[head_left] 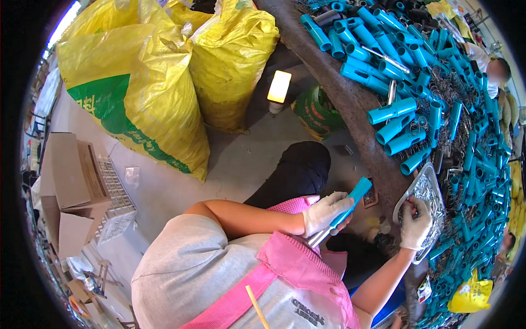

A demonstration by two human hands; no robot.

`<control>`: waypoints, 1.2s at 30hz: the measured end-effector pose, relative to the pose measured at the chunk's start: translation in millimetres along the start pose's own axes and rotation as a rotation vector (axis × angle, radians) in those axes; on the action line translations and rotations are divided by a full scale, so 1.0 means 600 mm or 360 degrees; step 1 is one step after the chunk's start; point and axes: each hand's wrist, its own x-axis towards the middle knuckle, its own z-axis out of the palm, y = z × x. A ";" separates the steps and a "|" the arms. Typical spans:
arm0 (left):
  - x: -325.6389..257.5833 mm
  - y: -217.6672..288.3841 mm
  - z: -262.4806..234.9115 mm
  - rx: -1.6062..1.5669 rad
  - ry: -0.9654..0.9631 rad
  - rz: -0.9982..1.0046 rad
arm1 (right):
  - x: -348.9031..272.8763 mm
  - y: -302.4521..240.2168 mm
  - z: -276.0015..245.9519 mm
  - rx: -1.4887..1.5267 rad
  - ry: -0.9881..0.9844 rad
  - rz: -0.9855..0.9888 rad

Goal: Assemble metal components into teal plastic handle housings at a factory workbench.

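Observation:
My left hand (327, 214), in a white glove, is closed around a teal plastic tube (358, 195) in front of my chest. The tube is tilted, its far end pointing up and to the right, and a shiny metal rod (318, 238) shows below my fingers. To the right, my gloved right hand (416, 223) reaches into a pale tray (401, 200) of small silvery metal pieces (425, 189). Its fingers are curled down among the pieces; whether one is between them is hidden.
A large heap of teal tubes (400, 112) with wire springs (446, 101) covers the table at right. Its dark edge (329, 68) curves past me. Full yellow sacks (159, 98), a lit lamp (280, 86), a green bag (318, 114) and a cardboard box (71, 170) stand left and ahead.

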 end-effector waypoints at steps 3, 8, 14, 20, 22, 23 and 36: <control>0.003 0.008 -0.002 -0.0003 -0.0037 0.0081 | -0.001 -0.005 0.006 0.0012 0.0061 0.0038; 0.010 0.009 -0.005 0.0010 0.0040 0.0083 | -0.002 0.002 0.013 -0.0109 0.0229 -0.0091; -0.003 0.002 -0.003 -0.0029 0.0044 -0.0082 | 0.006 0.012 0.006 -0.0027 0.0092 -0.0064; 0.005 -0.011 0.001 -0.0073 -0.0199 -0.0021 | -0.007 0.012 -0.006 0.0007 0.0098 -0.0019; -0.002 0.002 0.012 -0.0064 -0.0216 -0.0028 | -0.008 0.010 -0.008 0.0012 0.0151 -0.0017; -0.003 0.005 0.010 -0.0139 -0.0163 -0.0066 | -0.008 0.014 -0.003 0.0026 0.0187 0.0009; 0.007 0.037 0.024 -0.1118 -0.0867 -0.0697 | -0.124 -0.085 0.057 0.2364 -0.0234 0.0426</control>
